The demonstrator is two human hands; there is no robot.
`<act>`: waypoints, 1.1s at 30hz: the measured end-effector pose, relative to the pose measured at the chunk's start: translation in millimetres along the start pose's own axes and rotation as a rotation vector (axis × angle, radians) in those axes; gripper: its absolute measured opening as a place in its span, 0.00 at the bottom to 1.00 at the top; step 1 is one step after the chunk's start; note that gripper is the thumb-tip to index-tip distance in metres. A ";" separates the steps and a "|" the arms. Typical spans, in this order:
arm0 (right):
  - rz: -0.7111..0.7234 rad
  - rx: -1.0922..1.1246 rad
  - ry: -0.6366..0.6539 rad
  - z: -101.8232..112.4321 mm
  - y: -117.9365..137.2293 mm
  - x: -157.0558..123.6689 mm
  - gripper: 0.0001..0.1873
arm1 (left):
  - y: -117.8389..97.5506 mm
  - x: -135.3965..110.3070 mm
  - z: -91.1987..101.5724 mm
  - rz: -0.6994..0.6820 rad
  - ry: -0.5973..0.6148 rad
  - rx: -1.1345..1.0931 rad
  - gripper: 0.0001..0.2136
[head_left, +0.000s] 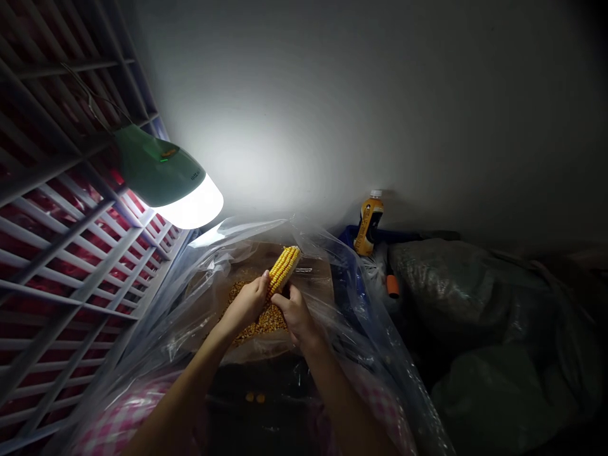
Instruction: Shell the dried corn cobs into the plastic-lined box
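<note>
A yellow corn cob [284, 267] tilts up and to the right between my two hands. Its left face is full of kernels, while a paler strip runs along its right side. My left hand [251, 296] is closed around the cob's lower left side, thumb pressed on the kernels. From the right, my right hand [297, 310] grips the cob's lower end with its fingers curled. Loose corn kernels [266, 322] lie heaped below my hands, on brown cardboard [319, 278] inside a clear plastic sheet [190, 329].
A lit green lamp [159, 164] hangs from a white plastic crate [90, 253] at the left. To the right stand a yellow bottle [369, 225] and an orange-ended object [392, 286]. Dark filled bags [456, 291] lie farther right. A pale wall [356, 95] rises behind.
</note>
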State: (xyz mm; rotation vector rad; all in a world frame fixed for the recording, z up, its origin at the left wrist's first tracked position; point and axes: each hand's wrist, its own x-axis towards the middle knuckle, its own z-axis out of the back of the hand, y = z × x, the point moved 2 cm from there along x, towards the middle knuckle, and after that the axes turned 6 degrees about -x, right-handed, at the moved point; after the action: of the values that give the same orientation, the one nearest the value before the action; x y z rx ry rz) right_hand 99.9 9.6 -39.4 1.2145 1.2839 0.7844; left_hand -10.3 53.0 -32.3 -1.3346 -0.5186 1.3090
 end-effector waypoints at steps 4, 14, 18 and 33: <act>0.037 0.023 0.083 -1.7 0.3 -0.8 0.22 | 0.3 1.7 2.5 -0.004 -0.050 -0.001 0.30; 0.024 0.036 0.103 -2.3 -0.5 -1.6 0.21 | -0.1 2.5 3.2 0.002 -0.045 -0.024 0.29; -0.022 0.016 0.052 -3.1 -2.7 -0.8 0.22 | 3.9 1.4 -3.9 0.020 0.010 -0.043 0.30; 0.043 -0.071 0.091 -1.8 6.4 -3.0 0.25 | 3.4 2.8 -1.0 -0.027 -0.043 -0.061 0.29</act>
State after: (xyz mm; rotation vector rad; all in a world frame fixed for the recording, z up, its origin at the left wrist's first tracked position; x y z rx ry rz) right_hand 98.8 8.7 -32.3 1.1639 1.2961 0.9175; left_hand -9.9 54.2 -36.7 -1.3477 -0.6088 1.3107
